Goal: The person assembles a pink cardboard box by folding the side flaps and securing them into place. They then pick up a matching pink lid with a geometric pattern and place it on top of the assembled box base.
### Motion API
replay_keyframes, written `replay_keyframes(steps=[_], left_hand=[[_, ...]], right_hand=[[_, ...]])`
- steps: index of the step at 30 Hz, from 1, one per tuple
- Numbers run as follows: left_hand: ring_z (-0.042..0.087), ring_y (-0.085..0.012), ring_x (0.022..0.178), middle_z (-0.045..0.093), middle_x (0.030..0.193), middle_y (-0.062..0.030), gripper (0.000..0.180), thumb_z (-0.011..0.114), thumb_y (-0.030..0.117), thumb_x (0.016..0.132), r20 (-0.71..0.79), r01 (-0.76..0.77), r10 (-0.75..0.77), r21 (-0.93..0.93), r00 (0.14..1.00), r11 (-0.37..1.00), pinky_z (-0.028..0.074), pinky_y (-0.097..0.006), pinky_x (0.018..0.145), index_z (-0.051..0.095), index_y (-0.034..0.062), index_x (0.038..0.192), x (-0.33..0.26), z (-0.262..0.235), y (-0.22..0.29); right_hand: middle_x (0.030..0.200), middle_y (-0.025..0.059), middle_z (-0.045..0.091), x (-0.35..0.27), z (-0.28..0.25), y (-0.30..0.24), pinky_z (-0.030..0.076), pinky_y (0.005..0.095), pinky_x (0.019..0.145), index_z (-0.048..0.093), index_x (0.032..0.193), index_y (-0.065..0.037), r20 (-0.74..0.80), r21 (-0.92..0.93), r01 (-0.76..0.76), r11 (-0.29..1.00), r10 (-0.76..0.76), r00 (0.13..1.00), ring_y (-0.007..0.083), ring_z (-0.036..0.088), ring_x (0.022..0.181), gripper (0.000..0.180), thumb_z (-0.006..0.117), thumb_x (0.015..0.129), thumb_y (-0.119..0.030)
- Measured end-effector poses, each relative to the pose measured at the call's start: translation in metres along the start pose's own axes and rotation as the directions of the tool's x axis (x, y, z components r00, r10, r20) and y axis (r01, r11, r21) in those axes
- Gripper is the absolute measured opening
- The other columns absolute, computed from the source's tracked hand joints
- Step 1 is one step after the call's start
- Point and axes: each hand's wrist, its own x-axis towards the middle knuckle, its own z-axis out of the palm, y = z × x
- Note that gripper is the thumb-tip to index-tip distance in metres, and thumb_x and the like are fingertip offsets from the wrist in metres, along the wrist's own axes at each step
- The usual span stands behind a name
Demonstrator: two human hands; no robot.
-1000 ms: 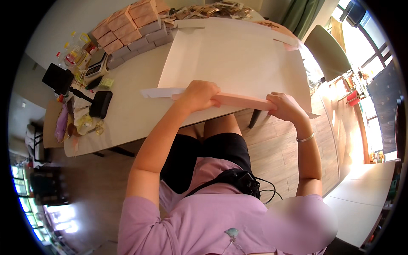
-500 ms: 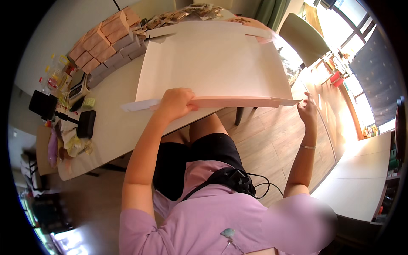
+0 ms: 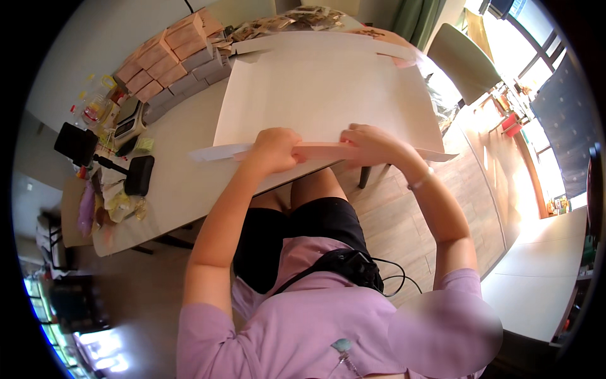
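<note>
Head view: a large flat cardboard sheet [image 3: 322,95] lies on the tabletop [image 3: 183,183]; the left hand [image 3: 274,148] and right hand [image 3: 369,144] both pinch its folded near flap [image 3: 319,151] at the table's edge — stacked small boxes [image 3: 167,60] sit well apart, far left.

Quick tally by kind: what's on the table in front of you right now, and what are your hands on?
Large flat cardboard sheet, near flap gripped by left hand and right hand: 1
Stack of small boxes: 1, box count unclear
Black pouch: 1
Black device on a stand: 1
Green chair: 1
Total: 5
</note>
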Motion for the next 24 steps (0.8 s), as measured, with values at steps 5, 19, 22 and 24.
replay_keyframes(steps=[5,19,22,24], left_hand=[[0.068,-0.0307,0.085,0.068,0.085,-0.0082,0.020,0.079,0.028,0.075,-0.130,0.010,-0.001,0.072,0.992,0.997,0.054,-0.043,0.073,0.072,0.0110,0.082,-0.009,0.015,-0.002],[0.070,-0.0285,0.089,0.071,0.089,-0.0074,0.017,0.078,0.023,0.076,-0.077,-0.002,0.013,0.145,0.997,0.989,0.055,-0.043,0.072,0.073,0.0099,0.084,-0.013,0.012,-0.004],[0.068,-0.0286,0.088,0.070,0.088,-0.0063,0.017,0.078,0.024,0.077,-0.150,-0.041,0.051,0.070,0.987,0.997,0.055,-0.044,0.072,0.071,0.0103,0.084,-0.022,0.013,-0.002],[0.067,-0.0282,0.087,0.067,0.086,-0.0057,0.015,0.077,0.023,0.078,-0.194,-0.084,0.097,0.072,0.976,0.994,0.055,-0.044,0.072,0.070,0.0103,0.082,-0.023,0.013,0.002]], right_hand=[[0.086,0.0200,0.070,0.061,-0.002,-0.053,0.050,0.0449,0.071,0.070,0.093,0.002,0.276,0.072,-0.141,0.987,0.116,0.954,0.0357,0.067,0.082,0.037,0.076,0.067,-0.024],[0.104,0.0161,0.069,0.004,0.014,-0.025,0.052,0.0440,0.082,0.072,0.100,-0.004,-0.043,-0.138,0.139,0.981,-0.146,0.988,0.0342,0.065,0.097,0.025,0.076,0.078,-0.016],[0.108,0.0141,0.067,-0.089,-0.013,0.001,0.054,0.0377,0.083,0.071,0.103,-0.002,-0.572,0.113,-0.088,0.990,0.137,0.809,0.0305,0.066,0.099,0.030,0.080,0.082,-0.022],[0.085,0.0145,0.071,-0.154,-0.001,0.043,0.054,0.0360,0.072,0.071,0.093,0.000,-0.722,0.341,-0.483,0.806,0.554,0.414,0.0285,0.069,0.075,0.037,0.070,0.094,-0.037]])
